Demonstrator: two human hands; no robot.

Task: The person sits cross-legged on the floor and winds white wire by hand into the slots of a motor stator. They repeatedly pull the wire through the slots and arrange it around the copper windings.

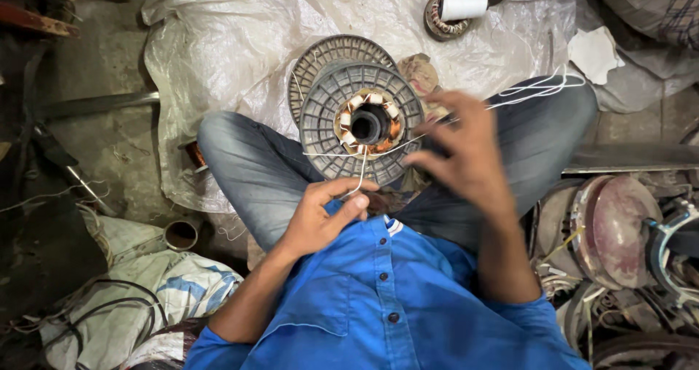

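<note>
Your left hand (324, 213) pinches the white cord (362, 173) tight so the loop stays on the stator (362, 125), while your blurred right hand (466, 155) grips its other end.

Left hand (320, 217) curled near the chest, thumb pressed to forefinger in a pinch; right hand (466, 155) raised higher and farther out, fingers loosely spread, blurred, forearms bare

Single head view, straight down, close over lap and floor
</note>
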